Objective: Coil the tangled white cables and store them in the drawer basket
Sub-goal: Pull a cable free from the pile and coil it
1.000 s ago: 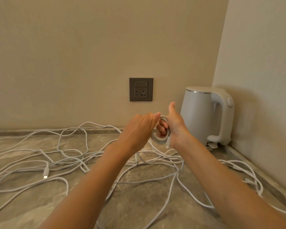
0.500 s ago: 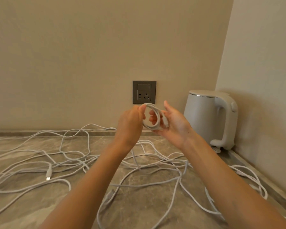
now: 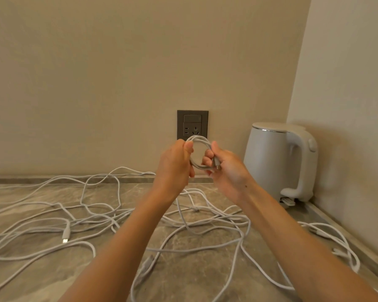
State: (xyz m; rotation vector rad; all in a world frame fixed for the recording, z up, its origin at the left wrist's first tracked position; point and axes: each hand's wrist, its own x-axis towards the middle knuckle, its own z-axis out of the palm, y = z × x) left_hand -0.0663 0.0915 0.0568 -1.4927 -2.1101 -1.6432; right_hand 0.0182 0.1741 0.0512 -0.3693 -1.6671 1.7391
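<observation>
A small coil of white cable (image 3: 200, 141) is held up in front of the wall, above the counter. My left hand (image 3: 175, 166) pinches the coil's left side between thumb and fingers. My right hand (image 3: 227, 171) grips its right side, with the cable's plug end lying across the fingers. Below, several loose white cables (image 3: 109, 216) lie tangled over the marbled counter (image 3: 31, 269). One plug (image 3: 66, 234) lies at the left. No drawer or basket is in view.
A white electric kettle (image 3: 277, 158) stands in the back right corner by the side wall. A dark wall socket (image 3: 192, 124) sits just behind the coil. More cable loops (image 3: 332, 238) run along the right edge of the counter.
Both hands have lifted the coil higher, in front of the socket. The left hand moved from the coil's top to its left side; the right hand has turned palm-up around the coil.
</observation>
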